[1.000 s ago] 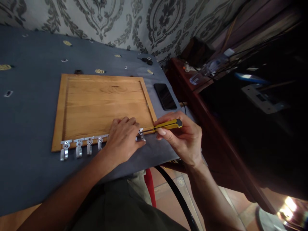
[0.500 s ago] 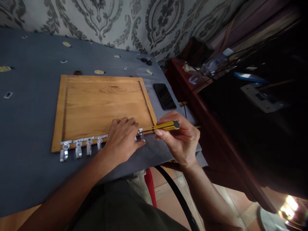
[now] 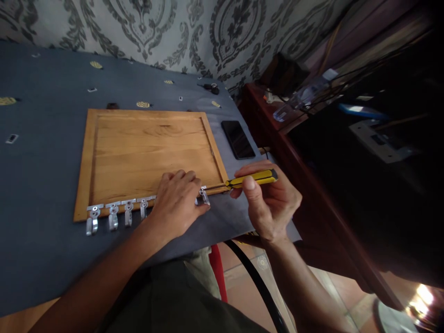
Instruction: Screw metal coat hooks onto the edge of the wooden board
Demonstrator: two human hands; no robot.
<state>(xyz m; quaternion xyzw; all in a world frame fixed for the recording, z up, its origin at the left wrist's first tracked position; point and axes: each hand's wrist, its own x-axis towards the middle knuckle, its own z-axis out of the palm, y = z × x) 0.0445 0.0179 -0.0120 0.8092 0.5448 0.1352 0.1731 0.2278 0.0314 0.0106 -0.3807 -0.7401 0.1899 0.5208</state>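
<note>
A framed wooden panel (image 3: 152, 143) lies on the cloth-covered table. Along its near edge runs a metal hook rail (image 3: 114, 203) with several silver hooks hanging over the edge. My left hand (image 3: 178, 203) lies across the rail, fingers bent over it onto the wood and thumb beside the rightmost hook (image 3: 206, 198); it hides part of the rail. With fingers and thumb, my right hand (image 3: 272, 203) grips the yellow-and-black handle of a screwdriver (image 3: 255, 177). The shaft points left, and its tip is at the top of the rightmost hook.
Right of the panel lies a black phone (image 3: 238, 139); keys (image 3: 211, 88) are farther back on the blue cloth (image 3: 41, 175). A dark red wooden cabinet (image 3: 312, 180) stands at the right, with a clear plastic bottle (image 3: 305, 95) and cables. The patterned wall borders the table's back.
My right hand has shifted right along with the screwdriver handle, exposing more of the shaft, and its thumb now lies on the handle. My left hand stays in place.
</note>
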